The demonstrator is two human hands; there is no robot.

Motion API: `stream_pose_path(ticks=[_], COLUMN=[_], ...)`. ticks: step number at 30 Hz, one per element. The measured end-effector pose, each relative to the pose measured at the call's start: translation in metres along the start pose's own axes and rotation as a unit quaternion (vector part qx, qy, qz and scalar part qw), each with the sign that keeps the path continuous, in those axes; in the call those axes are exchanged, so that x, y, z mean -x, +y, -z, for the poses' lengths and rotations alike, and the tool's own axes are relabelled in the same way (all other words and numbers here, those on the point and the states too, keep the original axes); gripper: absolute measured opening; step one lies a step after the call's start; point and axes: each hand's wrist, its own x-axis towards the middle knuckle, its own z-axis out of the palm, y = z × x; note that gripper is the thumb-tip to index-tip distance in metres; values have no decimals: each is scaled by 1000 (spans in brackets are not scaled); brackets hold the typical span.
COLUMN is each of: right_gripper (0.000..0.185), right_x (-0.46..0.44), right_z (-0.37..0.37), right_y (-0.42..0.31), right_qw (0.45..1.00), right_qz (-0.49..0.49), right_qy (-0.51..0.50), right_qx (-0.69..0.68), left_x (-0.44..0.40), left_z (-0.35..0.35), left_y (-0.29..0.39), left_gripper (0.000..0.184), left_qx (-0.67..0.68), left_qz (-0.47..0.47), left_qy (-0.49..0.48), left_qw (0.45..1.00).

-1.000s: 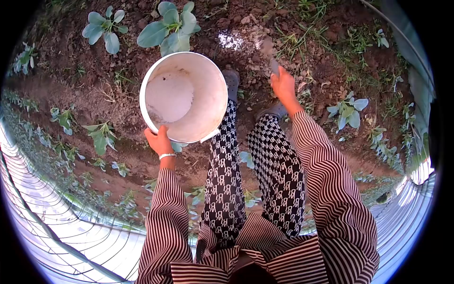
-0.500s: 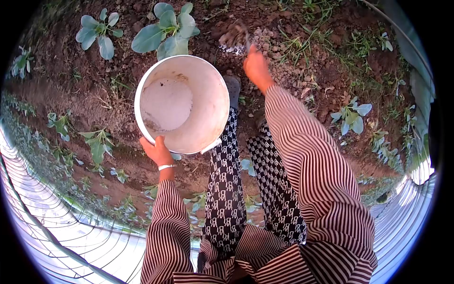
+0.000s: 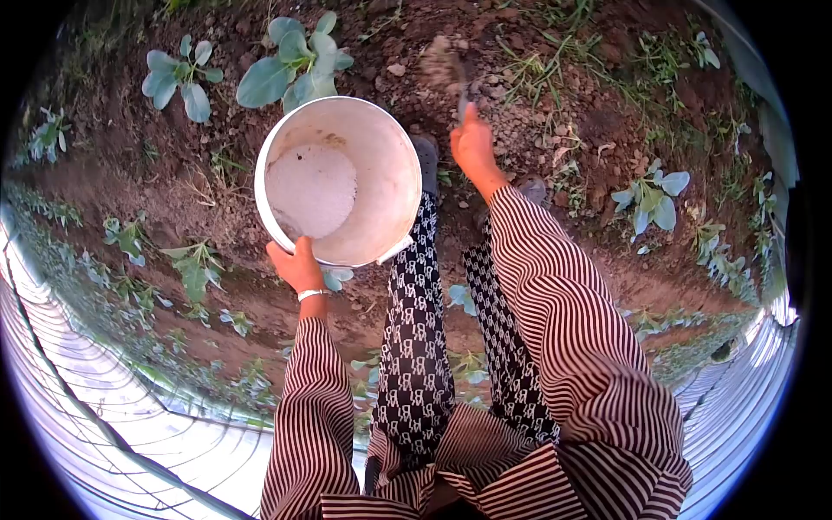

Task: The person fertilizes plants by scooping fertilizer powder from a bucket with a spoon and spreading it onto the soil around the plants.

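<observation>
- While the person stands on the brown soil [image 3: 624,130], a big leafy plant [image 3: 295,48] shows just beyond the bucket [image 3: 390,173], whose rim partly hides it from me.
- A smaller plant [image 3: 184,74] grows to its left, another plant [image 3: 652,201] well off to the right, and grass [image 3: 546,74] near the tool.
- The right sleeve [image 3: 555,269] blocks part of one leg.
- The bucket, round and white with brownish smears inside, tilts open before the legs, white material [image 3: 316,195] at its bottom.
- The left hand [image 3: 297,264] has its fingers closed on the rim.
- The right hand [image 3: 474,147] has its fingers wrapped around a hand tool [image 3: 464,97], its head blurred over the soil.
</observation>
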Motion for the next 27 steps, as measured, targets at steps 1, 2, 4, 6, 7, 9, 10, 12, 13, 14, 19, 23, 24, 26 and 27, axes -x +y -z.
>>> stream_pose_path(ticks=[1, 2, 4, 6, 7, 9, 10, 12, 13, 14, 19, 23, 24, 26, 27], right_gripper=[60, 58, 58, 55, 63, 57, 56, 52, 52, 53, 56, 54, 53, 51, 52], right_x=[0, 7, 8, 6, 7, -1, -5, 9, 26, 36, 89, 141, 155, 170, 172], right_z=[10, 22, 43, 60, 76, 96, 105, 120, 111, 121, 194, 275, 300, 334, 339], right_y=[-5, -10, -7, 11, 26, 60, 77, 91, 107, 111, 125, 108, 97, 77, 69], right_qw=[999, 998, 998, 977, 984, 980, 989, 996, 982, 977, 978, 949, 943, 949, 951], right_qz=[37, 45, -1, 18, 17, -143, -115, -64, 69, 62, -122, -83, -96, -105, -87], right_qy=[-8, -22, 53, 206, 161, -14, -70, -55, 168, 202, 125, 211, 178, 78, 38], right_qx=[3, 24, -42, -56, -68, -140, -58, 40, 42, -7, -114, -219, -264, -287, -296], left_x=[1, 2, 7, 15, 22, 39, 46, 63, 67, 74, 93, 104, 107, 107, 107], left_z=[-2, -2, 0, 10, 19, 28, 32, 39, 42, 38, 9, -31, -41, -64, -73], left_y=[4, 9, 16, 23, 31, 64, 75, 95, 97, 113, 164, 200, 210, 216, 215], left_gripper=[29, 27, 25, 25, 24, 22, 22, 19, 22, 22, 28, 31, 33, 29, 27], left_qx=[-31, -62, -63, 8, 39, 43, 47, 35, 52, 45, 73, 1, -36, -61, -78], left_qz=[11, 21, 27, 42, 53, 37, 30, 12, 9, 1, -55, -120, -141, -176, -202], left_qy=[-11, -21, -19, -23, -25, -45, -55, -71, -86, -85, -138, -150, -146, -142, -139], left_qw=[999, 998, 998, 999, 998, 997, 997, 997, 995, 995, 986, 981, 979, 972, 966])
